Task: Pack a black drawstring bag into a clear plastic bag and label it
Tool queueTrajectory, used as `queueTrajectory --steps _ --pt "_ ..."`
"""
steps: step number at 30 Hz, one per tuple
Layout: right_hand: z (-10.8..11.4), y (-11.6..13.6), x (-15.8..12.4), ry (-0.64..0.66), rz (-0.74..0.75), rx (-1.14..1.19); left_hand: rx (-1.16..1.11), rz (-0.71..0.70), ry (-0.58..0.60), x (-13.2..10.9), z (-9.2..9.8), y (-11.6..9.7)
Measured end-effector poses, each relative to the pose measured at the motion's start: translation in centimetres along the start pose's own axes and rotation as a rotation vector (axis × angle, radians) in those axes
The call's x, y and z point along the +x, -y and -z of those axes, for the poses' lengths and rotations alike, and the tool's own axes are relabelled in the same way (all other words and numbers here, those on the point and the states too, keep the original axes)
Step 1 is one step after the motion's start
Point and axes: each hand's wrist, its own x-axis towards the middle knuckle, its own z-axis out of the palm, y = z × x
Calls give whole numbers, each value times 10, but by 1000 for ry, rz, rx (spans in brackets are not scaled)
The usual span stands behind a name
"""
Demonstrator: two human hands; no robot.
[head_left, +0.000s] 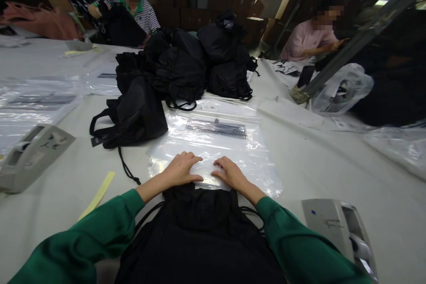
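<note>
A black drawstring bag (203,239) lies flat before me, its top end toward the middle of the table and a cord looping out on each side. Just past that end, my left hand (183,169) hovers over or rests on a stack of clear plastic bags (226,151), thumb and fingers apart. Facing it from the right is my right hand (231,173), fingers curved and thumb apart, with nothing visible between them. A small gap separates the two hands. Whether they touch the plastic I cannot tell. Dark print in a box marks the top plastic bag.
Black bags (179,62) are heaped beyond the plastic, one (136,115) nearer on the left. Grey tape dispensers (33,155) stand at both sides. A yellow strip (98,195) lies left. A metal post (356,35) slants at right. Two people sit across the table.
</note>
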Motion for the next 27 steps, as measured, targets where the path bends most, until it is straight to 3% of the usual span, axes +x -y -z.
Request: queueTrajectory --steps 4,8,17,21,27 --pt "-4 -3 5 -2 -47 -9 58 25 76 9 -13 6" --pt "2 -5 18 -6 -54 -10 61 41 86 19 -6 13" --pt "26 4 39 -165 -60 -127 52 105 -130 47 16 -2" --pt "39 -17 20 -171 -105 -172 -54 114 -131 41 26 10" --pt "76 -76 -49 -366 -450 -77 -483 385 -397 4 48 61"
